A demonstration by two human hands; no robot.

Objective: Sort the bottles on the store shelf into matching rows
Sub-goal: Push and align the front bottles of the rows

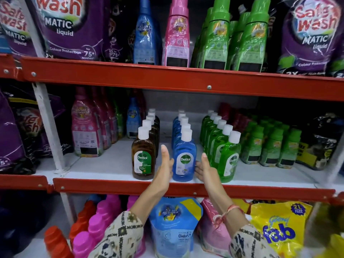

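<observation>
Three rows of white-capped Dettol bottles run front to back on the middle shelf (104, 164): brown bottles (143, 157) on the left, blue bottles (184, 159) in the middle, green bottles (226, 159) on the right. My left hand (165, 166) rests flat against the left side of the front blue bottle, thumb up. On that bottle's right side, my right hand (203, 169) presses its fingers against the bottle, squeezed in beside the front green bottle. Both hands together clasp this one bottle, which stands upright on the shelf.
Pink softener bottles (85, 131) stand left of the Dettol rows, small green bottles (270, 146) to the right. A red shelf rail (167, 79) runs above, another (111, 187) along the front edge. Refill pouches (175, 220) and bottles fill the lower shelf.
</observation>
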